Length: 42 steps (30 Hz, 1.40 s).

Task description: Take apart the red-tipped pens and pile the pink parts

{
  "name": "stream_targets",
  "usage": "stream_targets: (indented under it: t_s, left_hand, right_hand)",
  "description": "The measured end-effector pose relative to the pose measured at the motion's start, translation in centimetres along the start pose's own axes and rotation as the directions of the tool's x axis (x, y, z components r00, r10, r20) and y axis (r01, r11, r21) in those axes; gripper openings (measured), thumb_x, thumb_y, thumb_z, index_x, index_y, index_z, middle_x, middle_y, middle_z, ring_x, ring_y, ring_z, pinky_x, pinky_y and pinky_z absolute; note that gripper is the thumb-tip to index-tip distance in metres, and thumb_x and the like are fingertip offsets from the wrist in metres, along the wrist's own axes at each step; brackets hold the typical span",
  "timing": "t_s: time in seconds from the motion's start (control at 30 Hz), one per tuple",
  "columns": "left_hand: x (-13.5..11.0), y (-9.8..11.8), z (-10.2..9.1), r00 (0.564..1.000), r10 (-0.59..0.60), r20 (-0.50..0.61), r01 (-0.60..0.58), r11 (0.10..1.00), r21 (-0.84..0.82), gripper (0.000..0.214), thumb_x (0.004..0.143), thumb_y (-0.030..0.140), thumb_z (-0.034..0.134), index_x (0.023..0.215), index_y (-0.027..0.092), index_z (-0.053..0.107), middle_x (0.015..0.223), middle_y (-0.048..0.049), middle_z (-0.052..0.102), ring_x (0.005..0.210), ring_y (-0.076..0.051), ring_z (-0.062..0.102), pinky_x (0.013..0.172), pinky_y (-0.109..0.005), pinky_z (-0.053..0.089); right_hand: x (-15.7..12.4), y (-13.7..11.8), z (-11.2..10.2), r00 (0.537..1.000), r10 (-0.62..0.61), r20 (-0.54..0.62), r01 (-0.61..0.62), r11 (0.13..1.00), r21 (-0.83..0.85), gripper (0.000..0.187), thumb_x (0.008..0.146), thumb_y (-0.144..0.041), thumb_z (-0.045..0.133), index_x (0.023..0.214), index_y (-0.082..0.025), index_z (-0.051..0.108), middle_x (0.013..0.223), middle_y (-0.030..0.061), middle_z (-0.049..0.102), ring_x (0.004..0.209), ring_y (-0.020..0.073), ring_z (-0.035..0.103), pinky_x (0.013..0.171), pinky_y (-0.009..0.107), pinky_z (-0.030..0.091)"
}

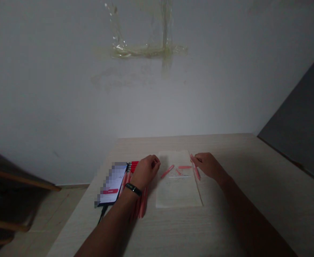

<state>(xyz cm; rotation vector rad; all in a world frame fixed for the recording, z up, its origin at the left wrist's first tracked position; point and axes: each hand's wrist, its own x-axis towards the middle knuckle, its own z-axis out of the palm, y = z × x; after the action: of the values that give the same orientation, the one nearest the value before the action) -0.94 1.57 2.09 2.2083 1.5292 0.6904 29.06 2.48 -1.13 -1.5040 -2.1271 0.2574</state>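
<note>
On the sheet of white paper (pixel 177 196) lie loose pink pen parts: a slanted pink tube (pixel 167 171), a level pink tube (pixel 185 167), a short thin pink piece (pixel 178 172) and a slim whitish rod (pixel 180 176). My right hand (pixel 207 165) is closed at the paper's right edge, its fingertips on a pink pen piece (pixel 196 171). Across the paper, my left hand (pixel 146 170), with a black wristband, has its fingers curled into a pinch; anything between them is too small to make out. Several pink and red pens (pixel 143 203) lie partly hidden under that wrist.
Left of the pens lies a lit phone (pixel 112 185) with a black cable (pixel 102 214). The pale wooden table (pixel 183 232) meets a wall (pixel 199 89) marked with old tape (pixel 143 53). Wooden bars (pixel 9 225) of furniture stand at lower left.
</note>
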Motion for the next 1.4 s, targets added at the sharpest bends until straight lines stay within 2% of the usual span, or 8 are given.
stream_targets:
  t_s: [0.3, 0.57, 0.87, 0.97, 1.03, 1.13, 1.2, 1.4]
  left_hand:
    - [-0.1, 0.2, -0.1, 1.0, 0.018, -0.007, -0.017, 0.999, 0.038, 0.014, 0.091, 0.024, 0.053, 0.092, 0.018, 0.065, 0.089, -0.0064, 0.069, 0.078, -0.017, 0.064, 0.07, -0.026, 0.045]
    - [-0.1, -0.7, 0.6, 0.995, 0.098, -0.025, -0.096, 0.994, 0.054, 0.014, 0.091, 0.023, 0.053, 0.096, 0.019, 0.066, 0.093, -0.0053, 0.067, 0.08, -0.016, 0.062, 0.073, -0.026, 0.045]
    - [-0.2, -0.5, 0.7, 0.996, 0.092, -0.002, -0.092, 0.993, 0.068, 0.015, 0.092, 0.023, 0.053, 0.097, 0.019, 0.066, 0.093, -0.0044, 0.066, 0.079, -0.015, 0.061, 0.071, -0.026, 0.044]
    - [-0.2, -0.2, 0.7, 0.995, 0.096, 0.015, -0.097, 0.992, 0.077, 0.015, 0.091, 0.023, 0.054, 0.097, 0.019, 0.067, 0.093, -0.0043, 0.066, 0.078, -0.015, 0.061, 0.07, -0.025, 0.044]
    - [-0.2, -0.1, 0.7, 0.995, 0.098, 0.027, -0.1, 0.992, 0.076, 0.014, 0.091, 0.023, 0.054, 0.097, 0.02, 0.067, 0.094, -0.0044, 0.066, 0.078, -0.015, 0.062, 0.07, -0.025, 0.044]
    - [-0.2, 0.1, 0.7, 0.995, 0.088, 0.038, -0.091, 0.992, 0.082, 0.014, 0.09, 0.023, 0.055, 0.096, 0.02, 0.067, 0.096, -0.0047, 0.067, 0.079, -0.015, 0.062, 0.071, -0.025, 0.044]
    - [-0.2, 0.2, 0.8, 0.997, 0.071, 0.044, -0.075, 0.993, 0.095, 0.013, 0.089, 0.022, 0.056, 0.096, 0.02, 0.068, 0.097, -0.005, 0.067, 0.08, -0.015, 0.062, 0.071, -0.025, 0.044]
    - [-0.6, 0.5, 1.3, 0.994, 0.096, 0.058, -0.102, 0.99, 0.098, 0.014, 0.091, 0.026, 0.056, 0.098, 0.021, 0.068, 0.098, -0.0046, 0.067, 0.08, -0.016, 0.062, 0.067, -0.025, 0.042]
  right_hand:
    - [0.0, -0.2, 0.2, 1.0, -0.025, -0.018, 0.024, 1.0, -0.006, 0.044, 0.096, -0.036, 0.043, 0.055, -0.018, 0.049, 0.054, -0.0011, 0.051, 0.052, 0.0119, 0.042, 0.054, 0.026, 0.023]
    - [-0.2, -0.6, 1.0, 1.0, -0.016, -0.001, 0.016, 0.999, 0.043, 0.029, 0.091, -0.03, 0.051, 0.065, -0.019, 0.055, 0.061, -0.0018, 0.056, 0.057, 0.0123, 0.05, 0.057, 0.023, 0.029]
    - [-0.5, -1.6, 1.3, 0.999, 0.002, 0.051, -0.008, 0.992, 0.123, 0.015, 0.088, -0.027, 0.056, 0.079, -0.02, 0.065, 0.068, -0.0009, 0.062, 0.06, 0.0135, 0.055, 0.057, 0.024, 0.035]
    - [-0.4, -2.2, 1.7, 0.999, -0.027, 0.044, 0.022, 0.993, 0.116, 0.009, 0.086, -0.024, 0.061, 0.079, -0.021, 0.067, 0.071, -0.0007, 0.063, 0.064, 0.0142, 0.056, 0.066, 0.026, 0.042]
    - [-0.3, -2.7, 2.2, 0.998, -0.056, 0.03, 0.052, 0.992, 0.114, 0.008, 0.085, -0.023, 0.063, 0.078, -0.021, 0.066, 0.071, -0.002, 0.061, 0.064, 0.0135, 0.056, 0.083, 0.031, 0.045]
    - [-0.3, -3.7, 3.1, 0.993, -0.107, 0.045, 0.101, 0.987, 0.122, 0.014, 0.088, -0.024, 0.063, 0.074, -0.021, 0.064, 0.074, -0.0032, 0.062, 0.068, 0.0121, 0.058, 0.11, 0.042, 0.029]
    - [-0.4, -4.5, 3.6, 0.99, -0.116, 0.083, 0.105, 0.987, 0.12, 0.01, 0.087, -0.024, 0.065, 0.078, -0.022, 0.066, 0.079, -0.0021, 0.065, 0.073, 0.0134, 0.06, 0.114, 0.046, 0.022]
    - [-0.7, -5.8, 4.2, 0.984, -0.119, 0.13, 0.11, 0.991, 0.077, 0.009, 0.086, -0.027, 0.067, 0.078, -0.022, 0.068, 0.081, -0.0009, 0.065, 0.079, 0.0155, 0.062, 0.107, 0.044, 0.03]
